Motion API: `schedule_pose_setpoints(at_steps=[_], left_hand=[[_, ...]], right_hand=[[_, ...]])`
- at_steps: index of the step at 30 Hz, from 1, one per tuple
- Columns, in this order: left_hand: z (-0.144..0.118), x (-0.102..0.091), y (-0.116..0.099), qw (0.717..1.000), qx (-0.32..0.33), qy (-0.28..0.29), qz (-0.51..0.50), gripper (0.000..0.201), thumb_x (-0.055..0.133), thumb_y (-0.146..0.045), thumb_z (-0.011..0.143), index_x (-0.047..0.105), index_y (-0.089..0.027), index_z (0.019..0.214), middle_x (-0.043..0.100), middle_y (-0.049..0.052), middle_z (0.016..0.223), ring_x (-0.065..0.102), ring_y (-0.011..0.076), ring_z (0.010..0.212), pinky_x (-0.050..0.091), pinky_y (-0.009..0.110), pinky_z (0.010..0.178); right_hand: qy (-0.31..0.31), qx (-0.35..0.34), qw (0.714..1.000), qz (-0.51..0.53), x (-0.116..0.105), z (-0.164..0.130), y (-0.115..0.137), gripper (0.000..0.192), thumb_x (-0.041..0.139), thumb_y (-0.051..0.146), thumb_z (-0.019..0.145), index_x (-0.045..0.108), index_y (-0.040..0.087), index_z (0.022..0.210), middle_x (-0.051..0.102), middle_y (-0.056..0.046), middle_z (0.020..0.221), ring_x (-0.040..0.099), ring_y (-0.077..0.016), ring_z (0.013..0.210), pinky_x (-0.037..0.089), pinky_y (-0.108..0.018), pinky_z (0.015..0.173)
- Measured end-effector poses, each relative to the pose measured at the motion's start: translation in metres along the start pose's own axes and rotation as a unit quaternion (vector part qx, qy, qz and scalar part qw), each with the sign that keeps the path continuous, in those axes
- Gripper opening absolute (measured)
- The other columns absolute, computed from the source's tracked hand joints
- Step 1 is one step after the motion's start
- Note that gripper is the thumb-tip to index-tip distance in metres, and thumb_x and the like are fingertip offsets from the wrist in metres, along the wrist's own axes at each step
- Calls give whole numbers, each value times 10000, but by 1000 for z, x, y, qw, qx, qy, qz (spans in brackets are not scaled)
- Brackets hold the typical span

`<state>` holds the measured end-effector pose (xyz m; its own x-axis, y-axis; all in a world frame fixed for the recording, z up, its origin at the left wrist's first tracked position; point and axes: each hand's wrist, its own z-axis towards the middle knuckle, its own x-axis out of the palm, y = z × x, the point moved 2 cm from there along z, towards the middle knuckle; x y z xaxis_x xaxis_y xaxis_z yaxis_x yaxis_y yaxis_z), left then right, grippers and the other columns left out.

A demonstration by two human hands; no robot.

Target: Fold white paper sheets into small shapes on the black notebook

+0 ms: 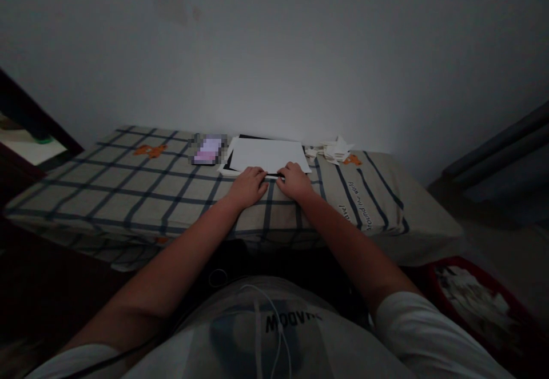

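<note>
Head view of a bed [128, 184] covered by a checked sheet, seen from its near long edge. At the lower right, on the floor beside the bed's near right corner, a red basket [510, 304] holds a heap of crumpled white paper scraps [472, 299]. Against the far edge of the bed, near the middle, lies a white sheet of paper [268, 155], flat and rectangular, resting on a dark board whose black edge shows at the sheet's left and far sides. The left hand [249, 186] lies palm down with fingers pressed flat on the sheet's near edge. The right hand [295, 180] rests just beside it, fingers curled at the same edge; whether it pinches the paper cannot be told. Between the two hands a short dark line shows at the paper's near edge. Left of the sheet, a small blurred pinkish object [209, 149]. Right of it, toward the far right corner, a pile of folded white paper pieces [332, 150], pointed and angular. The cloth is soft, cream, ruled with dark blue lines, with orange figures and printed lettering. The left half of the bed is open.
</note>
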<state>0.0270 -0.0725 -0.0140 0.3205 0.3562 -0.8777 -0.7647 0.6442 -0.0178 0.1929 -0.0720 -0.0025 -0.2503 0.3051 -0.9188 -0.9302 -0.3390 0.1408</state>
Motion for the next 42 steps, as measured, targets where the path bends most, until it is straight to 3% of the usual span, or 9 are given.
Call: schedule_pose_setpoints(at_steps=[7,20,42], left_hand=[[1,2,2,1000,4,4,-12,365,426,-305,869,566,-117,1149,557,121,1122,470,241,1066,392,387,956],[1,-5,-10,999,-13,11,28,358,420,-267,864,553,-120,1161,553,134,1125,476,262,1072,383,407,944],[1,-1,8,999,-13,2,-41,391,481,-332,830,560,-141,1161,541,124,1123,456,256,1076,389,422,963]], right_hand=[[32,-108,993,18,1,0,6,370,433,195,856,578,156,1194,550,-105,1077,443,-211,1017,372,-320,898],[32,-52,998,34,4,2,-3,357,448,212,850,597,146,1168,540,-110,1090,427,-210,1064,350,-323,937],[32,-55,997,36,3,3,-4,348,454,225,846,625,157,1141,558,-103,1052,447,-207,1033,360,-324,916]])
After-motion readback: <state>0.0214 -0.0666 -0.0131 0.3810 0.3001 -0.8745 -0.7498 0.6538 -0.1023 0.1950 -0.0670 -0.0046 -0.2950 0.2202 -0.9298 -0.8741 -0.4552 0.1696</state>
